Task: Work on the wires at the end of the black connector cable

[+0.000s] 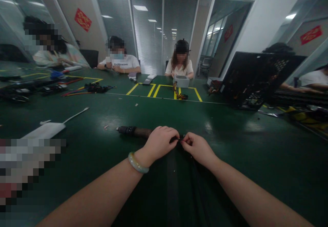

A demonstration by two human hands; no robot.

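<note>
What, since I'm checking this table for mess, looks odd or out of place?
A small pale scrap lies loose on the green table near the tip of the dark tool, like stray litter. Farther back on the left, dark cables lie in a loose tangle. Nothing looks spilled or plainly damaged.

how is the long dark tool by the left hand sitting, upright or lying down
Lying down: the long dark tool stretches along the green table, its tip toward the picture's left; the left hand hides part of it.
</note>
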